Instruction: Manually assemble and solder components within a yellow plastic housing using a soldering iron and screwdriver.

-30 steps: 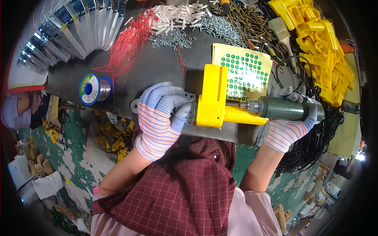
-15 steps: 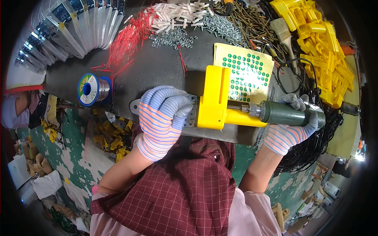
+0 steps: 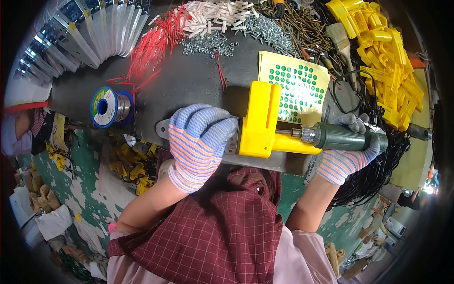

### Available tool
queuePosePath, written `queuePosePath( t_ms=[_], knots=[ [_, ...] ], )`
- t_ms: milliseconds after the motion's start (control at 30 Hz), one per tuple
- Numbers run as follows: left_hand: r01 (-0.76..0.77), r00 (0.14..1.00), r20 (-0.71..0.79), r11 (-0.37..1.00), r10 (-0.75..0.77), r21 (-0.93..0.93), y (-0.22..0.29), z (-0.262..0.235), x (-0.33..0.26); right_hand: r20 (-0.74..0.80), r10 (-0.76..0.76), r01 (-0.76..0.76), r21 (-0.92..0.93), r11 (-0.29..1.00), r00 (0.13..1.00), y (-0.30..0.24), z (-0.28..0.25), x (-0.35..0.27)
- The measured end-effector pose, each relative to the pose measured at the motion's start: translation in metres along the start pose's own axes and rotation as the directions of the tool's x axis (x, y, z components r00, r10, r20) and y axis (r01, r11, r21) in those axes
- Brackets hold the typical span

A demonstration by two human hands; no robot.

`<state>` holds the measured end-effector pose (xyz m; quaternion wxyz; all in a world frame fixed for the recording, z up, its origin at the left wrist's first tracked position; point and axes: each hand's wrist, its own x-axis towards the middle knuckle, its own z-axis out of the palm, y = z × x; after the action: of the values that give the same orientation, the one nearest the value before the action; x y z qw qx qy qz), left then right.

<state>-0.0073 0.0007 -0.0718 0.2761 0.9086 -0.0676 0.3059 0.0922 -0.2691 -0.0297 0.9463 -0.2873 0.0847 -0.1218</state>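
My left hand (image 3: 201, 137), in a striped knit glove, is closed round a metal plate (image 3: 162, 128) whose rounded, holed end sticks out to the left. A yellow plastic housing (image 3: 257, 123) stands against the plate's right end, just beside my fingertips. In my gloved right hand (image 3: 352, 156) lies a dark green power screwdriver (image 3: 343, 137), held level and pointing left. Its silver chuck (image 3: 307, 133) and shaft reach to the housing's right side, above a yellow arm of it. The tip is hidden by the housing.
A yellow sheet of green round stickers (image 3: 302, 85) lies behind the housing. Farther back are red wires (image 3: 156, 52), white pieces (image 3: 217, 16), nuts (image 3: 208, 45), screws (image 3: 269, 33) and yellow plastic parts (image 3: 390, 71). A solder spool (image 3: 111, 108) and metal plates (image 3: 78, 40) are at left.
My left fingers have shifted slightly right, covering more of the metal plate near the housing. The yellow housing has tilted a little. The screwdriver stays almost in place.
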Motion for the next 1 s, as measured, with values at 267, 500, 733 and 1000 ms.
queuePosePath(
  t_ms=[267, 500, 733, 1000],
  knots=[
    [0.012, 1.000, 0.014, 0.999, -0.013, 0.031, 0.001, 0.001, 0.007, -0.004, 0.037, -0.037, 0.029, 0.999, 0.999, 0.002, 0.007, 0.006],
    [-0.043, 0.978, 0.197, 0.993, 0.064, -0.106, -0.007, -0.046, 0.002, -0.033, 0.068, -0.075, -0.294, 0.953, 0.997, -0.057, 0.038, 0.029],
    [-0.206, 0.961, 0.188, 0.979, 0.202, -0.002, -0.028, -0.030, -0.004, 0.162, 0.375, 0.039, -0.948, 0.314, 0.913, -0.032, 0.058, 0.030],
    [0.323, 0.913, 0.348, 0.896, -0.211, -0.306, -0.045, -0.058, 0.021, 0.550, 0.139, 0.516, -0.623, -0.588, 0.824, 0.019, 0.023, 0.084]
  ],
)
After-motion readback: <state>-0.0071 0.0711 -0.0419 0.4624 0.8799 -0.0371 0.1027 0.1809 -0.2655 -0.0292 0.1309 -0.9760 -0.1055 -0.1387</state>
